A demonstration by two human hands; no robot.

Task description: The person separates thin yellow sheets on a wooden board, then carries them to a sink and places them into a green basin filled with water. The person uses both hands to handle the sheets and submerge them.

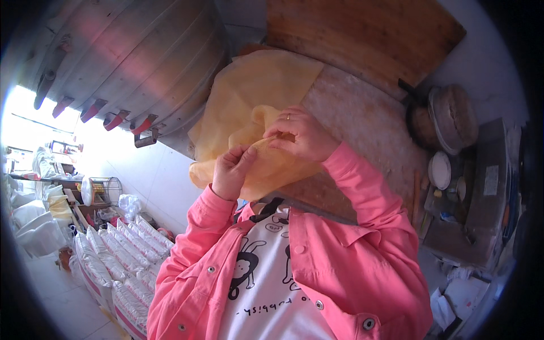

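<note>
A thin yellow-tan mesh cloth lies spread and partly bunched over the near left part of a worktable. My left hand pinches its raised edge between thumb and fingers. Just right of it and a little farther from my body, my right hand holds the same edge, thumb and fingertips curled around a fold. The lower part of the cloth hangs between my hands and my chest. Beneath and beside it shows the wooden work surface, dusted with white powder.
A large ribbed metal drum-like vessel with red handles stands at left. A wooden board leans behind the table. Right are stacked round pans, a white bowl and a metal box. Filled white sacks lie stacked at lower left.
</note>
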